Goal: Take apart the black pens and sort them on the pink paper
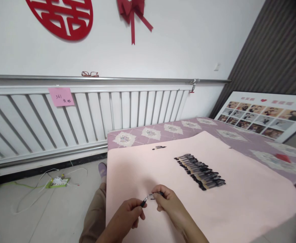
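My left hand point(130, 213) pinches a dark pen piece point(143, 201) with a pointed silvery end aimed up and right. My right hand point(168, 201) has its fingers closed on a pen part point(151, 195), clear at the near end and black at the other. The two pieces are close together over the pink sheet point(132, 168); whether they touch I cannot tell. To the right of my hands lies a slanting row of black-ended gel pens point(200, 171), side by side. Farther off, a few pen pieces point(159, 147) rest near the sheet's back edge.
The sheet covers a bed with a patterned purple cover point(160, 132). A white radiator point(117, 108) runs along the wall, with glasses point(89, 74) on its pipe. A photo board point(261, 116) leans at the right. On the floor, a power strip point(58, 182) trails cables.
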Motion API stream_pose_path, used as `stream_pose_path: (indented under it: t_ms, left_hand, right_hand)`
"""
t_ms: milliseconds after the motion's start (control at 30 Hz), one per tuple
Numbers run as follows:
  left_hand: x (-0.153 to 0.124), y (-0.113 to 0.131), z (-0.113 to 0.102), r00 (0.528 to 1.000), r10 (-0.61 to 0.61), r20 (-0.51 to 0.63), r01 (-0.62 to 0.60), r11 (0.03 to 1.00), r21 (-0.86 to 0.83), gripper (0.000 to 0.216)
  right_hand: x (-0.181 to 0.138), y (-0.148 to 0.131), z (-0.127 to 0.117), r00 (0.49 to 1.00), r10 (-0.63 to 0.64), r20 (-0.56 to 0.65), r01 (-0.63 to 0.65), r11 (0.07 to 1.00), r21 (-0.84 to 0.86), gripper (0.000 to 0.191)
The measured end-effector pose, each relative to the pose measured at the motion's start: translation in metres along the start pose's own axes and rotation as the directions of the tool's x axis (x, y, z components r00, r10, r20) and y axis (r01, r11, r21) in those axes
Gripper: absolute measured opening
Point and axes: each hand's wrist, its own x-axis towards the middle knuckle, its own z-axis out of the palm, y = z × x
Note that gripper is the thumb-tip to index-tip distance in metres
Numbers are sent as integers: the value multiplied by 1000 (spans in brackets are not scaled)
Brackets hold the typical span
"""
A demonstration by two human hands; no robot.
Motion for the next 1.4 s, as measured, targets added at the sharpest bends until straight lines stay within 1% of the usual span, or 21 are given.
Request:
stream_pose_path:
  t_ms: [100,200,333,467,567,667,733,833,900,933,1000,1100,1167,1233,1300,1400]
  left_hand:
    - [1,-5,-1,1000,12,19,-13,999,39,22]
    - [2,-11,-1,997,36,70,-40,997,60,21]
    - [5,-14,2,989,56,135,-61,998,34,27]
    - [6,-11,10,988,49,143,-56,997,45,28]
    - [5,-11,14,992,19,129,-22,1000,21,23]
    - [5,-15,16,993,7,120,-5,1000,-24,12]
    - [7,-20,16,994,21,110,-14,998,-58,10]
    - [12,-22,17,997,5,74,8,984,-177,18]
    - [14,-20,18,998,-28,52,44,940,-338,21]
    - [15,-17,19,998,-50,47,66,901,-429,22]
    - [16,-12,20,993,-109,44,114,797,-594,19]
    - [18,-10,22,984,-167,68,160,637,-754,14]
    - [22,-13,23,981,-175,83,169,566,-807,11]
    - [26,-16,25,981,-170,96,174,529,-831,8]
    - [29,-16,29,985,-139,101,159,517,-841,5]
    - [32,-14,38,992,-97,79,119,528,-841,3]
  right_hand:
    - [-1,1,1,995,-22,92,30,996,-82,9]
    - [-3,3,2,986,-28,163,53,988,-146,8]
    - [-6,5,4,972,20,235,28,980,-199,10]
    - [-7,6,7,972,38,233,9,980,-197,9]
    - [-8,9,8,972,14,233,30,982,-187,9]
    - [-10,13,10,971,-1,237,44,983,-177,8]
    - [-11,16,11,971,-2,241,34,991,-130,9]
    - [-9,23,12,982,-6,191,4,1000,12,24]
    - [-6,30,12,995,4,102,-14,995,96,30]
    - [-5,35,11,998,18,54,-24,992,125,30]
    - [-3,44,10,999,44,-15,-41,986,162,27]
    - [-3,56,8,998,38,-48,-30,986,164,25]
    - [-5,60,7,999,16,-52,-8,990,138,25]
    - [-8,62,7,999,5,-44,0,994,111,23]
    - [-10,61,7,999,17,-30,-14,996,83,18]
    - [-12,59,7,999,35,-32,-35,999,20,12]
